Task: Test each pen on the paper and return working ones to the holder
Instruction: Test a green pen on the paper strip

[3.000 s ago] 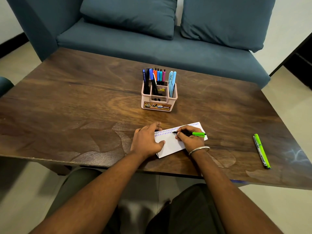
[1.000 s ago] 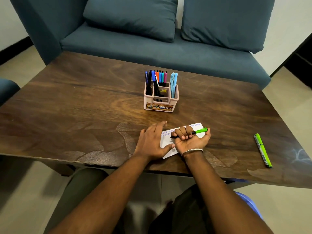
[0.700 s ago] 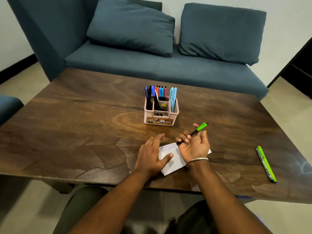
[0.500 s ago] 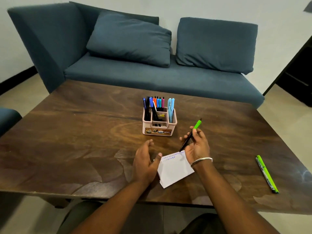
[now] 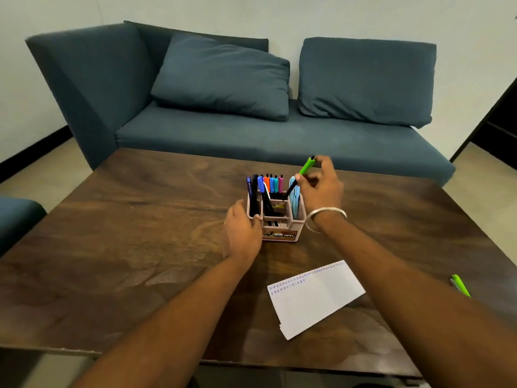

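A pink pen holder [image 5: 282,236] with several coloured pens stands mid-table. My right hand [image 5: 321,189] pinches a green-and-black pen [image 5: 305,168], held tilted with its dark tip down inside the holder's back compartment. My left hand [image 5: 242,233] touches the holder's left side, thumb on its rim. The white paper [image 5: 316,298], with a row of small blue test marks along its top edge, lies flat nearer to me. Another green pen [image 5: 460,285] lies at the table's right, partly hidden by my right forearm.
The brown wooden table [image 5: 140,233] fills the view, its near edge running just below the paper. A blue sofa [image 5: 251,135] with two cushions stands directly behind the table. A blue seat [image 5: 16,217] shows at the left edge.
My right hand lifted the green pen off the paper and carried it to the holder, tip now inside. My left hand left the paper and moved to the holder. The camera tilted up.
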